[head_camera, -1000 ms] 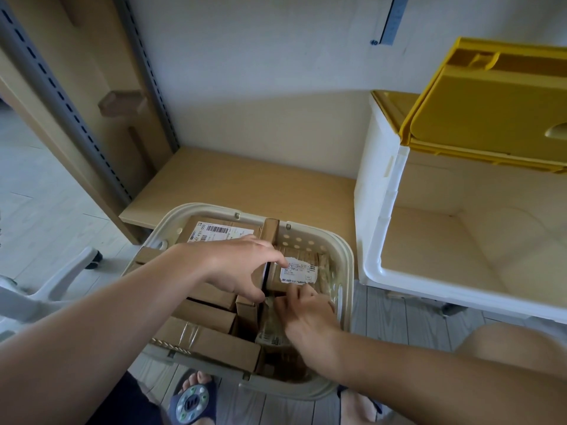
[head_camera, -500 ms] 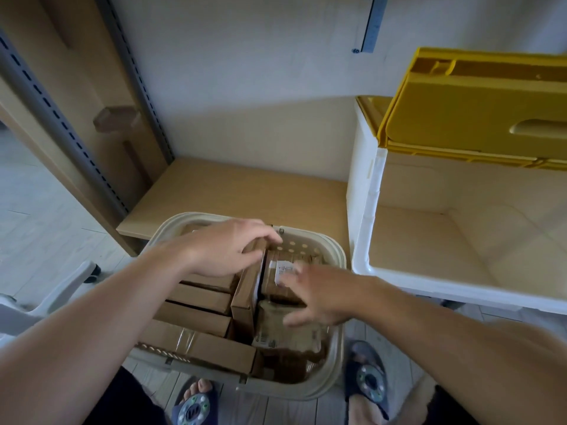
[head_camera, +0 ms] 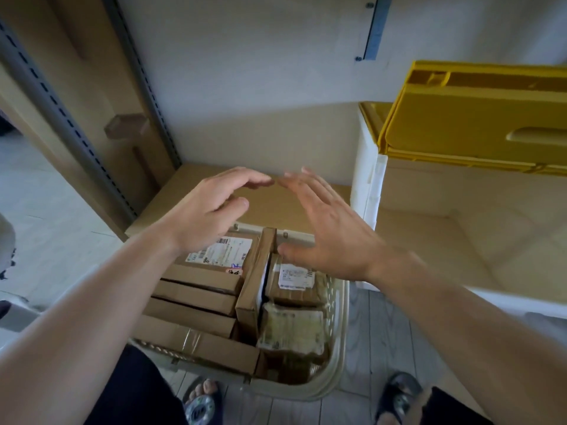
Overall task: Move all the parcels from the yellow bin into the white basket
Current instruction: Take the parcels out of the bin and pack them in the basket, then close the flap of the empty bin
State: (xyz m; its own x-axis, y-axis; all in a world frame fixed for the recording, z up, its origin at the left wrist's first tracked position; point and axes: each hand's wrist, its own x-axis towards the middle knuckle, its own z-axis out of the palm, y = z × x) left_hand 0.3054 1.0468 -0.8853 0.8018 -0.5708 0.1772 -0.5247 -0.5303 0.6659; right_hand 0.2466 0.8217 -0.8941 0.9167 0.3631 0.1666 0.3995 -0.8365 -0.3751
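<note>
Your brown cardboard parcels [head_camera: 196, 314] sit packed in the off-white perforated plastic basket [head_camera: 336, 348] at the lower centre of the frame: several flat boxes are stacked on edge along its left side, the rearmost showing a white shipping label, one narrow box [head_camera: 254, 286] stands upright in the middle, and on the right lie a brown taped box with a small white label [head_camera: 296, 283] and, nearer to you, a pale padded packet [head_camera: 291, 329]. Your left hand [head_camera: 208, 216] hovers above the far left of the basket, fingers [head_camera: 254, 177] loosely curved and holding nothing. Your right hand [head_camera: 331, 234] hovers above the far right of it, palm turned inward, fingers [head_camera: 306, 191] spread and empty; the tips of both hands nearly meet over the tan wooden shelf board [head_camera: 276, 210] behind the basket. At the right of the frame stands the white-walled bin with the raised yellow lid [head_camera: 475, 118]; what shows of its inside is bare. The basket rests above the pale plank floor [head_camera: 368, 348], and at the bottom edge your dark sandals [head_camera: 399, 394] show on either side of it.
</note>
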